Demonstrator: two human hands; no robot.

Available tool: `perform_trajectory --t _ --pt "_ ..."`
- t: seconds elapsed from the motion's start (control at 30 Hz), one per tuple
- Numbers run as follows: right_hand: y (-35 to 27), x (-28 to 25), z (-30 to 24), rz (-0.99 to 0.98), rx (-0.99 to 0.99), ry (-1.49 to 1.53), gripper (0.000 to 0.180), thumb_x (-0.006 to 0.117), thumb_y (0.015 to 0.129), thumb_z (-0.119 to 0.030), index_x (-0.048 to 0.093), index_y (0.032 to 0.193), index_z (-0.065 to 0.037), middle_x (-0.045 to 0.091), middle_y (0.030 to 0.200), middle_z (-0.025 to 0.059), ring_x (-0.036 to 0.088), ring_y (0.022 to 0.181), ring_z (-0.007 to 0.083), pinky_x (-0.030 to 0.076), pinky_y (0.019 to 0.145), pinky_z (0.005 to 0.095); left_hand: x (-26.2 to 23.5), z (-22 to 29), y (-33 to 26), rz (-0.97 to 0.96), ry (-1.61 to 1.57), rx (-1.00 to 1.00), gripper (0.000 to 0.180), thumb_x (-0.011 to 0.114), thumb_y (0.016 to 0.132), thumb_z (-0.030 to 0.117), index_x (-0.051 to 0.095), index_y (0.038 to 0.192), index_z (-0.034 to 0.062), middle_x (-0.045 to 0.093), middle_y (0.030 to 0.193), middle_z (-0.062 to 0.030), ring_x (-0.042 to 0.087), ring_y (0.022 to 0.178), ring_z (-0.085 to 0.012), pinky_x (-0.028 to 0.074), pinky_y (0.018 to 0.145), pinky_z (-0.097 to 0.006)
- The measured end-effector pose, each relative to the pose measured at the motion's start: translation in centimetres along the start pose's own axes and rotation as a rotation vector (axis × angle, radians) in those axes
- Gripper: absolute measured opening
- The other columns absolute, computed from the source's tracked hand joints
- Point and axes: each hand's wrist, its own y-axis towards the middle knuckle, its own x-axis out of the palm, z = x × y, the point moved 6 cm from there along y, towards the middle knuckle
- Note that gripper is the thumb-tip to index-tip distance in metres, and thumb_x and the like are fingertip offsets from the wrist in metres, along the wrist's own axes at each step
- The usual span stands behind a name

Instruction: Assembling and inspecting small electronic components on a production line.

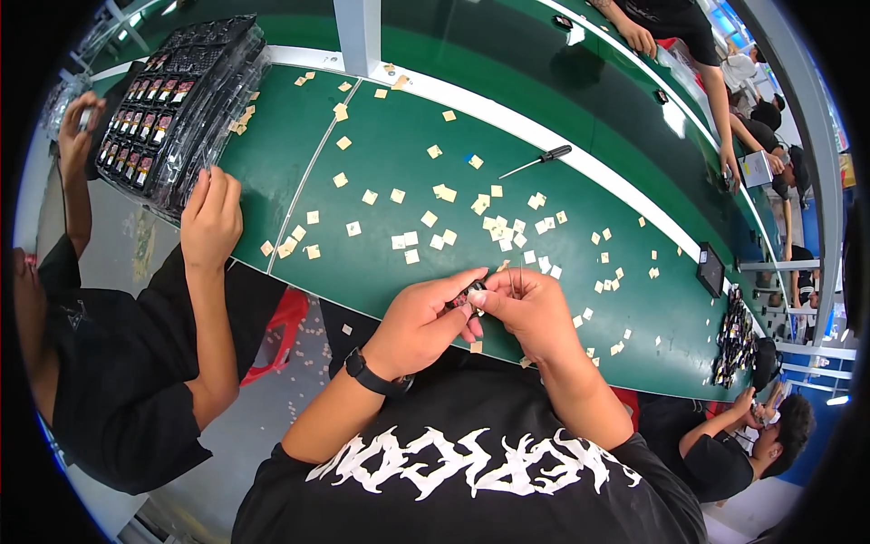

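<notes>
My left hand (pixel 422 319), with a dark watch on its wrist, closes around a small black part (pixel 475 290) with some reddish and shiny detail. Against that part, the thumb and fingers of my right hand (pixel 529 314) are pinched together. A pair of thin metal prongs (pixel 517 283), looking like tweezers, shows by the right fingers; most of it is hidden. Both hands meet at the near edge of the green table (pixel 381 281). Many small cream and white paper squares (pixel 411 257) lie scattered beyond them.
A screwdriver (pixel 549 155) lies by the white rail. Stacked black trays (pixel 172 109) of small parts stand at far left, beside a co-worker's hand (pixel 212 213). At right are a black box (pixel 710 270) and a pile of dark parts (pixel 734 340); more people work beyond.
</notes>
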Motion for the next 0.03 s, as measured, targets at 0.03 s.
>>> perform_trajectory --t 0.03 --pt "0.07 -0.06 0.26 -0.006 -0.042 0.017 0.019 0.080 0.089 -0.010 0.069 0.101 0.001 0.069 0.082 0.0030 0.052 0.059 0.0023 0.035 0.048 0.0192 0.22 0.25 0.03 0.007 0.006 -0.020 0.048 0.056 0.102 0.000 0.049 0.149 -0.0003 0.067 0.108 -0.0096 0.069 0.091 -0.0168 0.059 0.079 -0.029"
